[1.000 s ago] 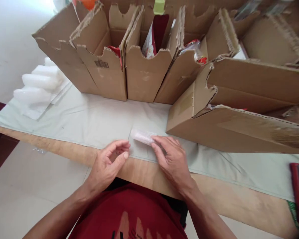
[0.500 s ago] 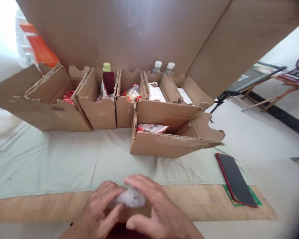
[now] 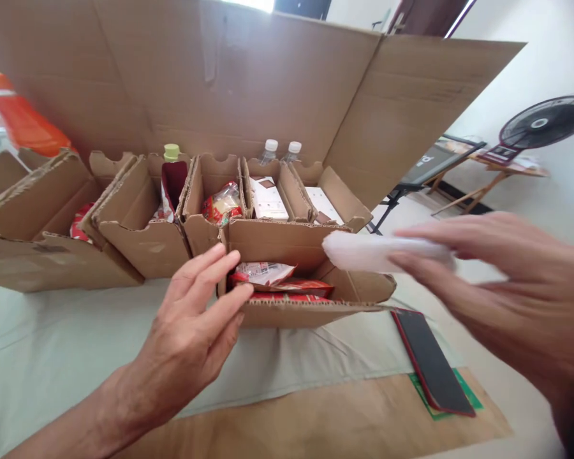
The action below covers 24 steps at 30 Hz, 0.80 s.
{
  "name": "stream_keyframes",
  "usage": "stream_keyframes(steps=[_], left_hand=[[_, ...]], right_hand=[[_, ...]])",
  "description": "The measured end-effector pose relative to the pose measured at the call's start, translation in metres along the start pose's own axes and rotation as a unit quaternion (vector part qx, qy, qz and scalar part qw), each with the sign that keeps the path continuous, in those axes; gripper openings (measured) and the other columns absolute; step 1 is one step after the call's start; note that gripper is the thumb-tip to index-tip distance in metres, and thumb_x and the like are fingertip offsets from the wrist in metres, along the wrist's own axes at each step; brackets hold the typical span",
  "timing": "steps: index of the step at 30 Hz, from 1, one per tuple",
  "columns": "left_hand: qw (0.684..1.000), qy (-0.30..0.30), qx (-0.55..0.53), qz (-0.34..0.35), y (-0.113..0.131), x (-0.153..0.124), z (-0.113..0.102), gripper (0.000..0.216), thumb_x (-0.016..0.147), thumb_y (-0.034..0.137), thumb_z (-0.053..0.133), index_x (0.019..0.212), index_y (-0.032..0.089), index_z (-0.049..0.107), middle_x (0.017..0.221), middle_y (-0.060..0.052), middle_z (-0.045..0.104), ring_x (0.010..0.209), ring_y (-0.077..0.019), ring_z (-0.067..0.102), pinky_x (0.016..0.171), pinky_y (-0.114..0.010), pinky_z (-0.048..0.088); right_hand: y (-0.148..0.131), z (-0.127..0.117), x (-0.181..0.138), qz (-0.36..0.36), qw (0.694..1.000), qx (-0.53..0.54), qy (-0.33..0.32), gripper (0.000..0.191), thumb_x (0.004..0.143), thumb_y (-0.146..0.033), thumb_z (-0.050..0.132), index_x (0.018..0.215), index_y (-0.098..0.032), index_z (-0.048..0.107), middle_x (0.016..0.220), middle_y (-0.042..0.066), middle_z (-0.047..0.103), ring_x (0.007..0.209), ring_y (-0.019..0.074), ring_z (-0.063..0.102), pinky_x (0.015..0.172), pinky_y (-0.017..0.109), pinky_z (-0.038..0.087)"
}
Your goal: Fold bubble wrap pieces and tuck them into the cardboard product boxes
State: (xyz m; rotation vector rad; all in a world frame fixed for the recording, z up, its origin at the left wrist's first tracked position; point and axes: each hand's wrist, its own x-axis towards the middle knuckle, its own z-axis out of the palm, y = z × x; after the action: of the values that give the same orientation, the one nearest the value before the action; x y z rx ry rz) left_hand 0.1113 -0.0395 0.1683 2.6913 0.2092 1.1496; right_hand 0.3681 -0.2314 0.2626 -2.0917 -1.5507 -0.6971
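My right hand (image 3: 502, 287) pinches a whitish, soft-looking plastic bundle (image 3: 363, 252) between thumb and fingers, above the right part of the front cardboard box (image 3: 310, 315). What is inside the bundle cannot be made out. At that box's left end is my left hand (image 3: 196, 319), fingers stretched and apart, fingertips over its corner; whether they press on the cardboard is unclear. Red-and-white snack packets (image 3: 268, 273) lie inside the front box, toward its left.
Behind stand several cardboard bins with a red packet (image 3: 80, 220), a yellow-capped bottle (image 3: 171, 153), a snack bag (image 3: 222, 203) and white boxes (image 3: 270, 201). White-capped bottles (image 3: 270, 152) show at the back. A phone (image 3: 435, 363) lies right, a fan (image 3: 538, 124) beyond.
My hands have parted from around the bundle near the table's front edge. The right carried it up and right; the left moved forward to the box. The view has shifted too.
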Motion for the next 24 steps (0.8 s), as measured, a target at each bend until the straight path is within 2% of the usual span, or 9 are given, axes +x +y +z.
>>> stream_keyframes(steps=[1, 3, 6, 8, 12, 15, 17, 20, 24], left_hand=[[1.0, -0.009, -0.013, 0.002, 0.0, 0.001, 0.005, 0.037, 0.091, 0.002, 0.058, 0.122, 0.021, 0.063, 0.148, -0.015, 0.055, 0.147, -0.0355, 0.044, 0.114, -0.057, 0.047], [0.999, -0.013, -0.031, 0.001, 0.002, -0.002, 0.012, 0.035, 0.09, -0.001, 0.056, 0.117, 0.021, 0.065, 0.145, -0.015, 0.057, 0.146, -0.0354, 0.045, 0.112, -0.056, 0.05], [0.999, -0.009, -0.04, -0.008, 0.004, -0.007, 0.014, 0.036, 0.089, -0.001, 0.056, 0.114, 0.021, 0.067, 0.143, -0.014, 0.059, 0.145, -0.0356, 0.046, 0.11, -0.056, 0.052], [0.999, -0.008, -0.052, -0.007, 0.005, -0.008, 0.013, 0.036, 0.088, -0.001, 0.055, 0.113, 0.022, 0.067, 0.14, -0.013, 0.062, 0.145, -0.0353, 0.046, 0.109, -0.055, 0.053], [0.997, -0.023, -0.073, -0.005, 0.003, -0.007, 0.013, 0.036, 0.087, -0.002, 0.054, 0.112, 0.022, 0.068, 0.136, -0.012, 0.066, 0.147, -0.0347, 0.043, 0.111, -0.055, 0.052], [0.996, -0.028, -0.083, -0.003, 0.003, -0.007, 0.013, 0.036, 0.088, -0.002, 0.055, 0.112, 0.021, 0.068, 0.131, -0.012, 0.069, 0.148, -0.0353, 0.042, 0.112, -0.056, 0.051], [0.996, -0.022, -0.088, 0.0, 0.003, -0.007, 0.013, 0.034, 0.088, -0.002, 0.056, 0.111, 0.02, 0.068, 0.128, -0.012, 0.071, 0.148, -0.0356, 0.043, 0.111, -0.057, 0.051], [0.996, -0.012, -0.09, -0.002, 0.005, -0.007, 0.013, 0.033, 0.089, -0.001, 0.057, 0.11, 0.021, 0.069, 0.122, -0.011, 0.074, 0.147, -0.0358, 0.044, 0.11, -0.057, 0.052], [0.996, -0.01, -0.088, 0.002, 0.006, -0.009, 0.012, 0.032, 0.088, -0.003, 0.058, 0.109, 0.019, 0.069, 0.119, -0.011, 0.075, 0.147, -0.0377, 0.043, 0.11, -0.057, 0.051]], right_hand=[[-0.001, 0.012, 0.012, -0.061, 0.998, -0.022, -0.021, 0.022, 0.102, -0.04, 0.057, 0.101, -0.027, 0.075, 0.096, 0.006, 0.074, 0.085, 0.0237, 0.067, 0.072, 0.039, 0.05], [-0.004, 0.042, 0.031, -0.144, 0.978, -0.08, -0.126, 0.026, 0.102, -0.031, 0.055, 0.084, -0.025, 0.073, 0.085, 0.005, 0.073, 0.074, 0.0205, 0.065, 0.061, 0.035, 0.044], [-0.012, 0.083, 0.046, -0.14, 0.926, -0.175, -0.303, 0.027, 0.093, -0.022, 0.065, 0.066, -0.022, 0.067, 0.071, 0.004, 0.067, 0.052, 0.0146, 0.053, 0.045, 0.033, 0.023], [-0.018, 0.099, 0.052, -0.146, 0.901, -0.187, -0.362, 0.025, 0.088, -0.016, 0.07, 0.063, -0.02, 0.065, 0.067, 0.003, 0.064, 0.049, 0.0131, 0.05, 0.044, 0.033, 0.017], [-0.027, 0.099, 0.056, -0.197, 0.891, -0.156, -0.377, 0.018, 0.086, -0.007, 0.069, 0.072, -0.019, 0.068, 0.071, 0.003, 0.066, 0.058, 0.0157, 0.059, 0.047, 0.031, 0.021], [-0.026, 0.091, 0.053, -0.17, 0.899, -0.154, -0.374, 0.011, 0.09, -0.01, 0.068, 0.083, -0.018, 0.07, 0.08, 0.005, 0.07, 0.064, 0.0188, 0.064, 0.049, 0.03, 0.025], [-0.022, 0.09, 0.049, -0.162, 0.896, -0.16, -0.381, 0.011, 0.087, -0.008, 0.069, 0.086, -0.018, 0.071, 0.08, 0.006, 0.071, 0.064, 0.02, 0.066, 0.049, 0.03, 0.026], [-0.016, 0.095, 0.043, -0.186, 0.884, -0.153, -0.401, 0.017, 0.083, -0.002, 0.069, 0.086, -0.018, 0.073, 0.078, 0.005, 0.074, 0.066, 0.0211, 0.068, 0.051, 0.031, 0.03], [-0.014, 0.112, 0.041, -0.215, 0.878, -0.14, -0.404, 0.017, 0.086, -0.006, 0.068, 0.08, -0.019, 0.075, 0.08, 0.006, 0.078, 0.07, 0.0209, 0.071, 0.053, 0.03, 0.035]])
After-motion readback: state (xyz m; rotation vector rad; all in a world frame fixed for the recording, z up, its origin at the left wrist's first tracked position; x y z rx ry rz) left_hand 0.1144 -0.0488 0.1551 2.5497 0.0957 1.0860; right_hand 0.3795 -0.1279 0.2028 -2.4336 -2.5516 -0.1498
